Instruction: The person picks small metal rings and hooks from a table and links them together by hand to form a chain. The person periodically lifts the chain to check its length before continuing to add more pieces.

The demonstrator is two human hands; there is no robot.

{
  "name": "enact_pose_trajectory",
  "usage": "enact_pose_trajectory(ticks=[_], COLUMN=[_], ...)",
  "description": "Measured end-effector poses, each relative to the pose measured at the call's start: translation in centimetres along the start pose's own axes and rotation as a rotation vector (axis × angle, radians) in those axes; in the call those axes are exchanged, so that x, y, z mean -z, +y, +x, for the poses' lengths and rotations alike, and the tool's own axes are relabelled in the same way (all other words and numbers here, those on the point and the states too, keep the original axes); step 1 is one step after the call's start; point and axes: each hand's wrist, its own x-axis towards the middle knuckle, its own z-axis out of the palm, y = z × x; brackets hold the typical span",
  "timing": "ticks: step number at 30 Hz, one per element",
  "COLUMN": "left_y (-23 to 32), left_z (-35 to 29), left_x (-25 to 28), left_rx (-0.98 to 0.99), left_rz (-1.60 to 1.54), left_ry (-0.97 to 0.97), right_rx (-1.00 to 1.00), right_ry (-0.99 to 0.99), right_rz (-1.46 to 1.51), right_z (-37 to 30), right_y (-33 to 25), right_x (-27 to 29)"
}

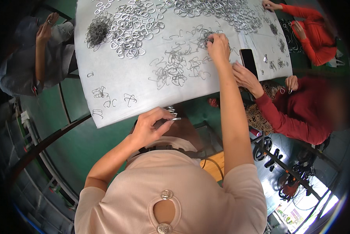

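Note:
My left hand (151, 125) is closed in front of the table's near edge, thumb and fingers pinching a silver metal ring (176, 118) seen almost edge-on. More shiny metal shows just behind those fingertips. My right hand (219, 47) reaches far over the table, its fingers bent down into a small dark heap of bent wire pieces (203, 40); what its fingertips grip is hidden. Loose wire hooks (171, 74) lie scattered left of my right forearm. Many silver rings (134, 29) are spread across the far part of the white tabletop (120, 74).
A denser wire heap (98, 31) sits at the far left. A black phone (248, 62) lies right of my right hand, near the hand (245, 78) of a co-worker in dark red. Other people sit at the left side (27, 58) and the far right (315, 31).

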Motion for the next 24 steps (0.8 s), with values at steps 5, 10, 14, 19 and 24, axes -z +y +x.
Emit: enact_pose_trajectory(ticks=[5, 10, 14, 19, 24], left_y=[-0.3, -0.4, -0.5, -0.8, -0.8], left_z=[0.5, 1.2, 1.5, 2.4, 2.9], left_x=[-0.9, -1.5, -1.6, -1.4, -1.3], left_rx=[-0.005, -0.017, 0.0, -0.007, -0.022], left_rz=[-0.026, -0.036, -0.037, -0.043, -0.089], left_ry=[0.068, 0.071, 0.036, 0.009, -0.039], right_rx=[-0.205, -0.119, -0.042, -0.197, -0.231], right_ry=[-0.169, -0.295, -0.24, -0.267, -0.379], right_rz=[-0.282, -0.057, 0.45, 0.679, 0.766], right_z=[2.6, 4.8, 4.8, 4.1, 3.6], right_y=[0.2, 4.8, 6.7, 6.8, 7.8], right_x=[-0.7, 0.0, 3.6, 4.7, 4.3])
